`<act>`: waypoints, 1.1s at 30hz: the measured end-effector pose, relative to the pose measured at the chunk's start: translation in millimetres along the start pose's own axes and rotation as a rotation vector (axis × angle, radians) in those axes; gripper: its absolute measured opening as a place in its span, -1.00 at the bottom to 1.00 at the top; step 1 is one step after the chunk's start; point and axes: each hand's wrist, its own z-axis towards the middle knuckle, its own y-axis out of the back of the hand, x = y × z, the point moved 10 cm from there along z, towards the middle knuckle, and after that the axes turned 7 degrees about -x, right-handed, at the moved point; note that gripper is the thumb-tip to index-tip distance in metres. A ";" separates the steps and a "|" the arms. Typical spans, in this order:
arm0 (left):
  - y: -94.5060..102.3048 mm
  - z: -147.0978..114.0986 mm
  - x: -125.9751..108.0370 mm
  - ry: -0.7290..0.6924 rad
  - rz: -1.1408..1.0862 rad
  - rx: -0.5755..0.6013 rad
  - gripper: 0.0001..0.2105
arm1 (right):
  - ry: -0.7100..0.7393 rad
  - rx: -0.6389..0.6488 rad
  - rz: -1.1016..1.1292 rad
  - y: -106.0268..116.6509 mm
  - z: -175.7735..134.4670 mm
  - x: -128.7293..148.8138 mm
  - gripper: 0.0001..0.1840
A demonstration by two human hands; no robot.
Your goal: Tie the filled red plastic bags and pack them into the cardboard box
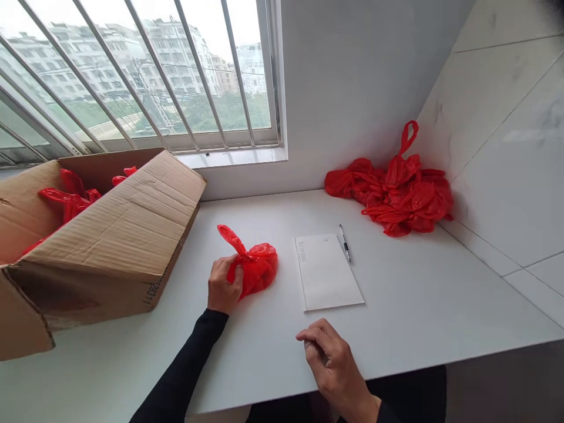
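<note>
A knotted red plastic bag (261, 271) rests on the white table, one handle loop sticking up to the left. My left hand (224, 285) is closed around its near left side, thumb toward me; what the bag contains is hidden. Above the table's front edge, my right hand (328, 359) hovers with its fingers curled in and nothing visible in them. Just beyond it lies a white paper pad (328, 276) with small handwriting along its top. Beside the pad's right edge is a black-and-clear pen (345, 244).
At the left stands an open cardboard box (118, 229) with several red bags inside, its flap leaning over the table. A heap of red plastic bags (400, 194) fills the back right corner against the tiled wall (506, 176). A barred window (145, 76) is behind.
</note>
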 end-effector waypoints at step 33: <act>-2.7 -9.5 -30.9 -0.146 -0.533 0.200 -0.61 | -0.156 -0.015 0.068 -53.9 150.5 64.0 -0.89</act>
